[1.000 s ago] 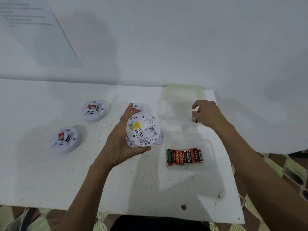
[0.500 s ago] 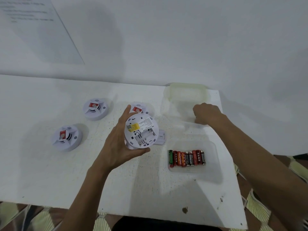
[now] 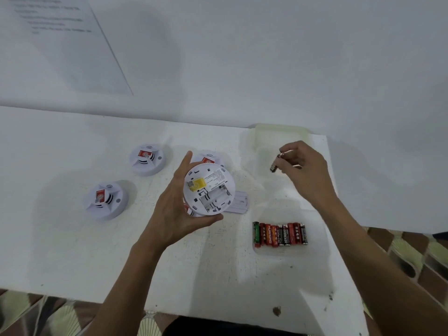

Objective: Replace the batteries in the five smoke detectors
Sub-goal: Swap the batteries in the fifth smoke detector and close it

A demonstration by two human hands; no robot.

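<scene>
Head view: the left hand [image 3: 174,214] has its grip clamped round a smoke detector [image 3: 209,190] above the bench [image 3: 72,251], open battery bay facing the camera. The right hand [image 3: 308,170] pinches a battery [image 3: 276,163], its long axis slanting down-left, jutting left of the grip.

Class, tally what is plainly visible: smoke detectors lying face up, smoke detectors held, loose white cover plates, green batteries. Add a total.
Smoke detectors lying face up: 3
Smoke detector held by the left hand: 1
Loose white cover plate: 1
Green battery: 1
Total: 6
Another detector may hide under the hand.
</scene>
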